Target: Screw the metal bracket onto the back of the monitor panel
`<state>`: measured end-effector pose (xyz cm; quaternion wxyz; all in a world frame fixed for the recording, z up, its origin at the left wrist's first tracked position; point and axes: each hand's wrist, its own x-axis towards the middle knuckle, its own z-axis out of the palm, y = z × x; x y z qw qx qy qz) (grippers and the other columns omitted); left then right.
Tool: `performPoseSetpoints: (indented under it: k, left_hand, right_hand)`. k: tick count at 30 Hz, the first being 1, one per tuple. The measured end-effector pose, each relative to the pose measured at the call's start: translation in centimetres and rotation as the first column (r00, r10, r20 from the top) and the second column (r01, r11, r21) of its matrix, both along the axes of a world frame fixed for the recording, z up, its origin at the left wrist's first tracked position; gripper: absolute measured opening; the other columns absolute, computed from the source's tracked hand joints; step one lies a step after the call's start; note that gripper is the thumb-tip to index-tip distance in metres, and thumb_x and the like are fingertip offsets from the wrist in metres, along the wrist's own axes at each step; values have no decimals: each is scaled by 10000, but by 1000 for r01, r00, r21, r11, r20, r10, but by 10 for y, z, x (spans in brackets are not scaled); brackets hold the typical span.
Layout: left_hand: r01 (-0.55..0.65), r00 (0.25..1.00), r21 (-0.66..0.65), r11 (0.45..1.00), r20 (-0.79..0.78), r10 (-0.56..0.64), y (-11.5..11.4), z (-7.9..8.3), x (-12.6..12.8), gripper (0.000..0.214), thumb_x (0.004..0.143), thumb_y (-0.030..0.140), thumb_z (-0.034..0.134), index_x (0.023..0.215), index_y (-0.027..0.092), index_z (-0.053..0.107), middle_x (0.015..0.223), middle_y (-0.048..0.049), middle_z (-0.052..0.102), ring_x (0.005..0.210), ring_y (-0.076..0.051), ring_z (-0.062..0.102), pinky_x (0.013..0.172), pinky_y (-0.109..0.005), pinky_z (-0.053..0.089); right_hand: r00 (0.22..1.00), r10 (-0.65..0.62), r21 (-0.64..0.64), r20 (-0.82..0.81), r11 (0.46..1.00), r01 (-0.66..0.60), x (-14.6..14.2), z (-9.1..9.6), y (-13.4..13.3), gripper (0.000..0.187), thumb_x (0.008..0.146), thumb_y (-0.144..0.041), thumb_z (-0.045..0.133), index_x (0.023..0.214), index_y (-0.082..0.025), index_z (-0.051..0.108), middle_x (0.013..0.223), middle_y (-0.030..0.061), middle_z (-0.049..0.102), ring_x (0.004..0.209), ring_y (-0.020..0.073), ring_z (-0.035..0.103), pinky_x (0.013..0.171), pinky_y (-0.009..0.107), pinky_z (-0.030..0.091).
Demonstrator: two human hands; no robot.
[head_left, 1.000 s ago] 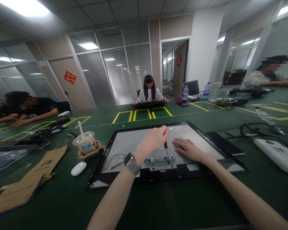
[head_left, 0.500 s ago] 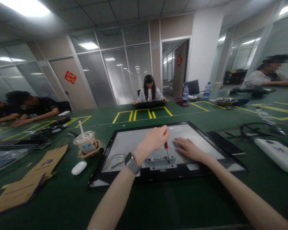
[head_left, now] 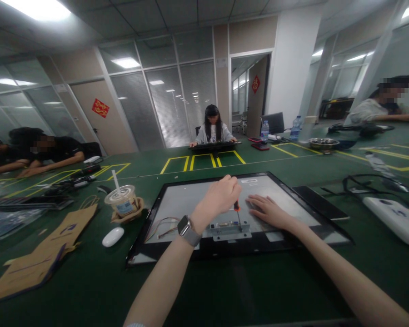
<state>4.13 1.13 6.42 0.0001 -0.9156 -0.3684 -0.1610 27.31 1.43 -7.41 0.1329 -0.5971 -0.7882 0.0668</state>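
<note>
A monitor panel (head_left: 289,195) lies face down on the green table, black frame around a grey metal back. My left hand (head_left: 220,196), with a watch on the wrist, is closed round a screwdriver (head_left: 237,212) with an orange collar. Its shaft stands upright, tip down on a small metal connector bracket (head_left: 229,230) near the panel's front edge. My right hand (head_left: 267,210) lies flat on the panel's back just right of the screwdriver, fingers stretched out. Thin coloured wires (head_left: 162,227) run across the panel's left part.
Left of the panel stand a lidded drink cup with a straw (head_left: 122,202), a white mouse (head_left: 112,236) and brown paper bags (head_left: 37,259). A dark flat panel (head_left: 318,202), black cables and a white device (head_left: 393,218) lie to the right. Other people sit around the table.
Almost nothing has moved. My left hand has turned slightly on the screwdriver, and the view has shifted a little.
</note>
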Motion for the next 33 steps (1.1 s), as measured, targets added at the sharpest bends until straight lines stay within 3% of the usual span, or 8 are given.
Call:
performPoseSetpoints:
  k: [12,20,28,33]
  left_hand:
    - [42,995,-33,999,88,-39,1,1,0,252,926,226,283,860,180,522,902,-44,583,770,-167,555,663,-281,393]
    - [128,984,-77,989,137,-117,4,-3,1,424,956,403,258,715,183,530,644,-11,522,572,-135,431,571,-281,299]
    - [156,983,-49,987,110,-150,-1,4,-1,317,914,231,269,755,168,536,797,-33,553,708,-147,501,633,-273,344]
    - [197,970,-67,978,160,-185,-4,3,2,299,941,302,313,834,170,559,726,-18,584,626,-126,492,593,-257,320]
  right_hand:
    - [1000,9,11,0,1000,-9,0,-1,0,590,901,-567,295,1367,-248,464,1468,95,407,1355,273,333,1100,545,190]
    - [1000,4,12,8,1000,-4,2,-4,2,593,901,-569,295,1371,-246,459,1467,101,407,1360,272,325,1105,541,182]
    - [1000,0,2,11,1000,0,-1,1,-1,576,904,-542,304,1371,-243,459,1465,102,409,1357,269,331,1107,528,185]
    - [1000,-3,2,3,1000,3,-1,1,0,572,900,-535,324,1374,-244,454,1473,94,399,1361,267,323,1109,531,180]
